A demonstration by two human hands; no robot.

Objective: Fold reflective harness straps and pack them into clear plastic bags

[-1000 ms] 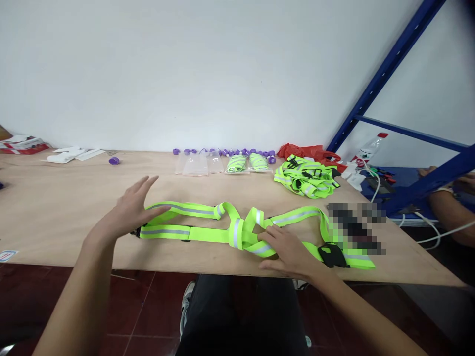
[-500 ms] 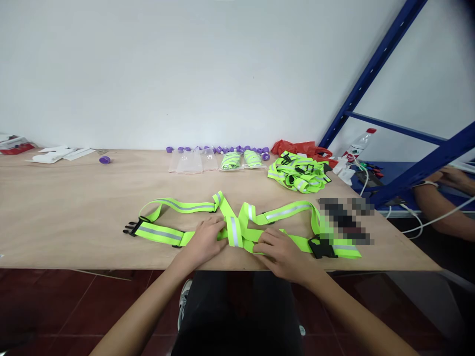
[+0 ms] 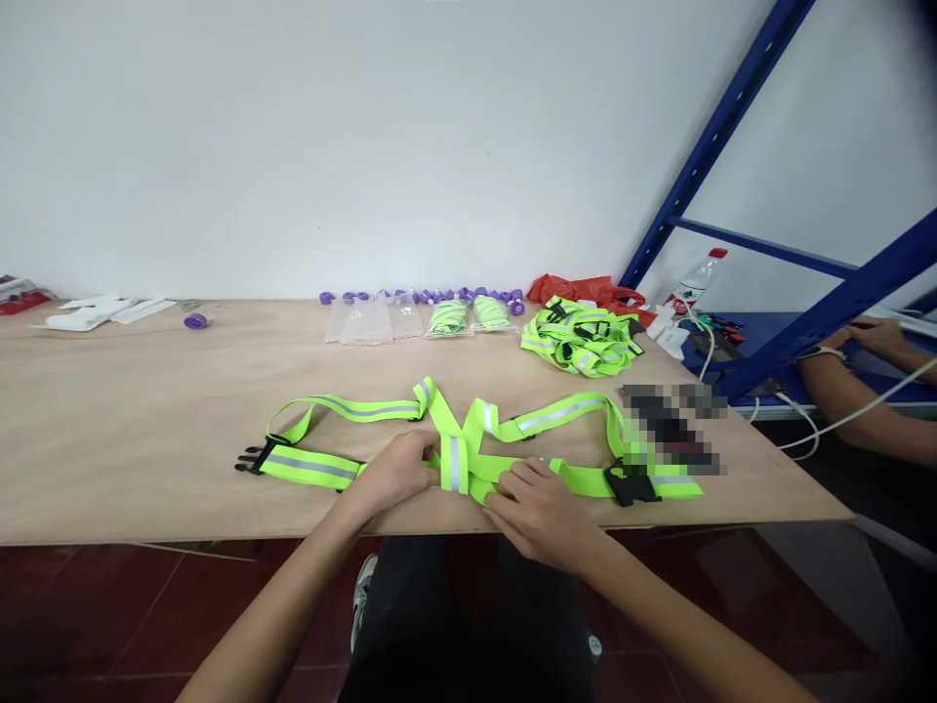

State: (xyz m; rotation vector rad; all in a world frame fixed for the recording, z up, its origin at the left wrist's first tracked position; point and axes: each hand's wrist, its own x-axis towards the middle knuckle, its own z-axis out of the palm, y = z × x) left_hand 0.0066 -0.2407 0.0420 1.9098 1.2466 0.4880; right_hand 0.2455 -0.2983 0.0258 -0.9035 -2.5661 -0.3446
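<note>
A neon reflective strap harness is pinched at its crossed middle by the left hand and right hand. The webbing looks soft, light and floppy. It is likely best gripped by the 2 black buckles.

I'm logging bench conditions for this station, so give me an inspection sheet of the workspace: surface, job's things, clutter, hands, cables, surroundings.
Surface: plywood table, bare in front left.
Job's things: neon reflective strap harness spread flat, straps crossed at its middle, black buckle at its left end.
Clutter: pile of similar harnesses, clear pouches, two of them packed, purple caps, red bag, bottle.
Hands: left hand and right hand both rest on the crossed straps.
Cables: white cable off the right edge.
Surroundings: white wall, blue rack frame, another person's arm at right.
</note>
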